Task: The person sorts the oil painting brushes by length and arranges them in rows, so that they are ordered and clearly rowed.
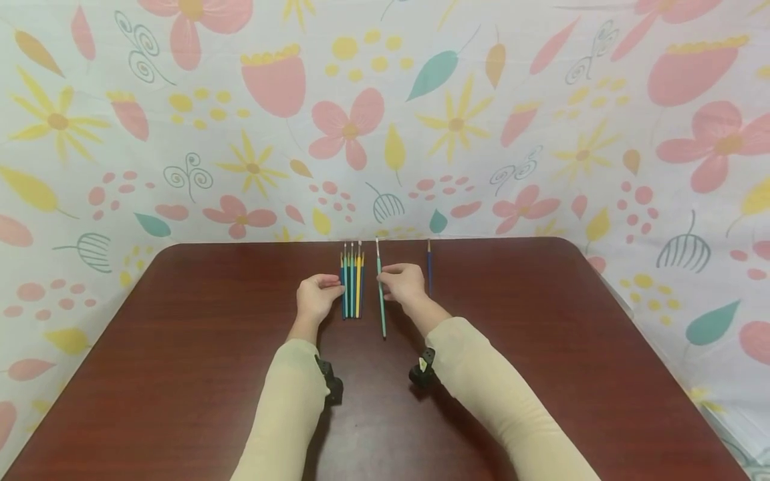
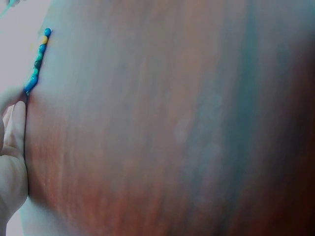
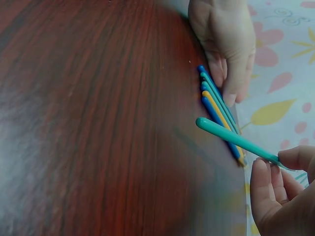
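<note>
Several blue, green and yellow paintbrushes (image 1: 351, 294) lie side by side in a row near the table's far edge, bristles pointing away. At the row's left side, my left hand (image 1: 315, 297) touches the outermost blue brush with its thumb and fingertips. Just right of the row, my right hand (image 1: 404, 286) pinches a teal paintbrush (image 1: 381, 307) between thumb and fingers. The right wrist view shows this teal brush (image 3: 236, 139) raised above the table, its rounded handle end toward the row. Handle ends of the row (image 2: 38, 64) show in the left wrist view, by the left fingertips.
A single dark blue paintbrush (image 1: 430, 267) lies apart, to the right of my right hand. The brown table (image 1: 198, 361) ends close behind the brushes, where a flower-patterned cloth (image 1: 349, 180) hangs. Dark wrist cameras (image 1: 329, 382) sit on both sleeves.
</note>
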Available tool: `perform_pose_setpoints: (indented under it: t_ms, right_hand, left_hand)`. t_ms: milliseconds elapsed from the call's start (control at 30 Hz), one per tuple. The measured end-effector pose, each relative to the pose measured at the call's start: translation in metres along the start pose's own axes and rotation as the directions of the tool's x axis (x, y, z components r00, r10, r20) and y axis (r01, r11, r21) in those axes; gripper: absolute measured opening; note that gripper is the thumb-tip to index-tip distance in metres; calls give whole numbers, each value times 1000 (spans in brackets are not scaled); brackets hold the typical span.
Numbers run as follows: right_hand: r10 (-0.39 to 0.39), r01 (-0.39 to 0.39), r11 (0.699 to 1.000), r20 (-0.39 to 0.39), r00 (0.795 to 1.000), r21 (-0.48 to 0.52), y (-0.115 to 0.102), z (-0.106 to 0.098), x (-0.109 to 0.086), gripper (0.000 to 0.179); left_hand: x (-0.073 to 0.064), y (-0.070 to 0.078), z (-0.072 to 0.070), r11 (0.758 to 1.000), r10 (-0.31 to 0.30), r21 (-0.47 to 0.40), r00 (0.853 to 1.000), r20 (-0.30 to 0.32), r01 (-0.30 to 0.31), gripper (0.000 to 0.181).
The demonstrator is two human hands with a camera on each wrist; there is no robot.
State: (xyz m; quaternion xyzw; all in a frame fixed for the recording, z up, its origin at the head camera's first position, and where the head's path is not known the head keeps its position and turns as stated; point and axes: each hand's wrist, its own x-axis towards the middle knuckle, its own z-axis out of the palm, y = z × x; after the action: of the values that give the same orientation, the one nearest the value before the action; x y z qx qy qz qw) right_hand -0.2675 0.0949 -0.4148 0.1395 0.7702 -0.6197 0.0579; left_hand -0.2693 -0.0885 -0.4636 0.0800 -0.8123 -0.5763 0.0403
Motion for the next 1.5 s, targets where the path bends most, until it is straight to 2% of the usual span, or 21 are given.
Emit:
perform_pose_setpoints:
  t_ms: [467, 767, 1067, 1500]
  right_hand:
    - [-3, 1, 999, 71, 997, 32, 2, -21, -13, 33]
    - [12, -14, 1000, 111, 994, 11, 8, -40, -25, 34]
    - [13, -15, 1000, 152, 988, 7, 13, -56, -32, 37]
    - [8, -1, 999, 206, 978, -34, 23, -80, -40, 40]
  left_hand:
    - [-1, 0, 0, 1000, 3, -14, 1000, -2, -3, 25]
    - [-3, -5, 2, 1000, -9, 4, 1000, 9, 9, 25]
    - [-4, -4, 3, 1000, 5, 1, 1000, -2, -5, 26]
    - [-6, -4, 3, 1000, -5, -18, 1000, -4, 5, 25]
